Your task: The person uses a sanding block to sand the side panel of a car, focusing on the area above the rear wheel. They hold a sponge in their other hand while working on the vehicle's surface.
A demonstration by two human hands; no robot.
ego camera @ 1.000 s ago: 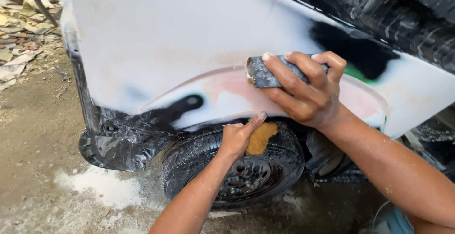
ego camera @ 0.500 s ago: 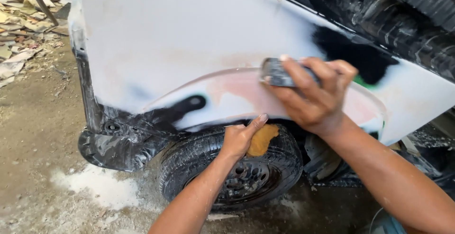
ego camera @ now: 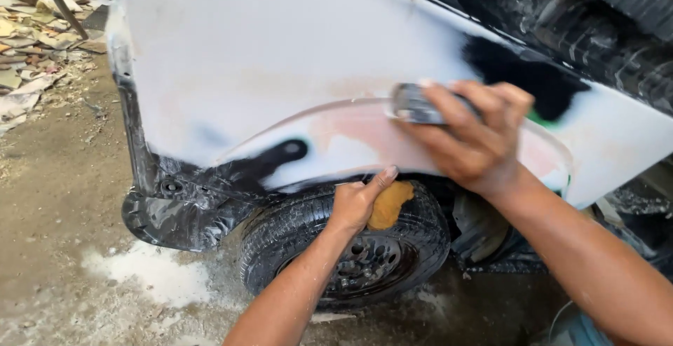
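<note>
Right hand [ego camera: 477, 143] closed around grey sanding block [ego camera: 415, 105], pressed flat on white fender [ego camera: 280, 65] just above wheel arch. Block's long axis along the arch, 9 to 3 o'clock. Left hand [ego camera: 357, 202] at 7 o'clock from block, gripping orange sponge [ego camera: 390, 204] against tyre [ego camera: 294, 234].

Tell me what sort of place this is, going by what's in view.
Most likely an informal outdoor car body repair yard. A car fender shows patchy white primer and pinkish filler, the right hand presses a grey sanding block against it, and the bare dirt ground carries white residue and scrap litter.
</note>
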